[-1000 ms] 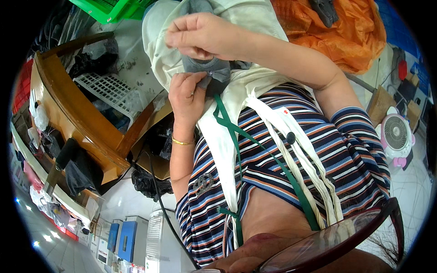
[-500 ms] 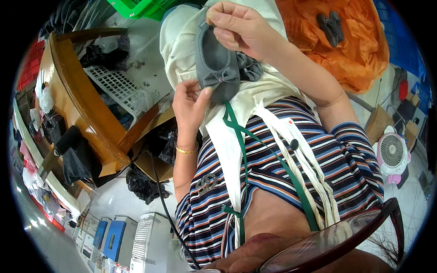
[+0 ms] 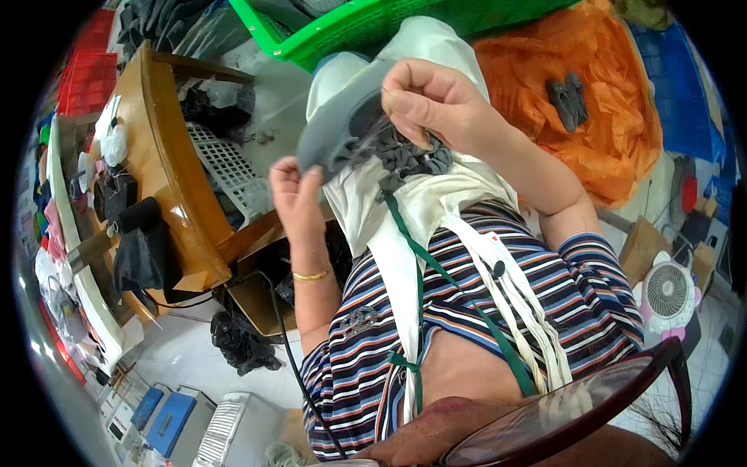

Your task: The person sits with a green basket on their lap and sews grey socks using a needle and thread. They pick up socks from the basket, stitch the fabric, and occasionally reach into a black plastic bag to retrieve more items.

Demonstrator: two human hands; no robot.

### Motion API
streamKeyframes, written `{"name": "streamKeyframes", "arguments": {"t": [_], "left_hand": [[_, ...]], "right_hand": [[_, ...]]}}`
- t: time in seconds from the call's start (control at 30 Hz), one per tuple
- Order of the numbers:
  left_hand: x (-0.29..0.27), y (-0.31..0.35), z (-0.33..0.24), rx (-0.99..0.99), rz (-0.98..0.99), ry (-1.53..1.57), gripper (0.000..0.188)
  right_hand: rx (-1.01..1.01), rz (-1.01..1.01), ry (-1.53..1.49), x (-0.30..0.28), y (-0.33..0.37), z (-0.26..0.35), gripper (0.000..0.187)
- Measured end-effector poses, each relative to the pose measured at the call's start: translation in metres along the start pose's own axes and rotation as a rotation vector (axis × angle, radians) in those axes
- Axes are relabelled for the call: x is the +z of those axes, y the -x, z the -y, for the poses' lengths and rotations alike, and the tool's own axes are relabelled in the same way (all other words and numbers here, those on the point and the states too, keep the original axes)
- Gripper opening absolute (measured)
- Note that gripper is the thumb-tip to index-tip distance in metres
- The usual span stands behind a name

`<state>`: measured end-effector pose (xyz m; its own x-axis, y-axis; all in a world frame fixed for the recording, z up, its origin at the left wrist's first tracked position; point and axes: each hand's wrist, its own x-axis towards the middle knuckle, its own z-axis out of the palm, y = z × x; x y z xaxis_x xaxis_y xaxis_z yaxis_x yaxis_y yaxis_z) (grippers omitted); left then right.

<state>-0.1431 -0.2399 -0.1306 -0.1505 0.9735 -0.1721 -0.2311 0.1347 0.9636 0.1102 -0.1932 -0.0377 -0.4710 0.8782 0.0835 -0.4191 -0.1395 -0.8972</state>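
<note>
A grey fabric flat shoe [image 3: 331,124] with a bow lies tilted over my lap, slightly blurred. Its toe is at the fingers of my left hand [image 3: 297,194], closed on the edge there. Above the shoe's opening, my right hand [image 3: 440,105] is pinched; what lies between its thumb and finger is too small to make out. Below that hand, more grey fabric with gathered bows [image 3: 412,159] rests on the white apron [image 3: 377,222] over my lap.
A green plastic crate [image 3: 350,35] stands beyond my knees. On the right, a pair of dark shoes [image 3: 568,101] lies on an orange sheet [image 3: 513,78]. A wooden table frame [image 3: 167,156] is on the left, beside a white plastic grid basket [image 3: 222,167]. A small fan [image 3: 668,289] stands at right.
The shoe has tipped over to the left, its toe now pointing left. My left hand has moved left with it; the right hand has come lower. More gathered grey fabric shows on my lap.
</note>
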Motion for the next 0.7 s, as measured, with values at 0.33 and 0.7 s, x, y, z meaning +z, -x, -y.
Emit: {"name": "streamKeyframes", "arguments": {"t": [0.33,0.7], "left_hand": [[0.02,-0.115,-0.042,-0.089,0.482,-0.168,0.028],[0.041,-0.06,-0.017,0.33,0.18,-0.959,0.026]], "right_hand": [[0.03,-0.178,-0.164,-0.034,0.014,-0.015,0.014],[0.185,-0.31,0.583,-0.059,-0.007,-0.071,0.026]]}}
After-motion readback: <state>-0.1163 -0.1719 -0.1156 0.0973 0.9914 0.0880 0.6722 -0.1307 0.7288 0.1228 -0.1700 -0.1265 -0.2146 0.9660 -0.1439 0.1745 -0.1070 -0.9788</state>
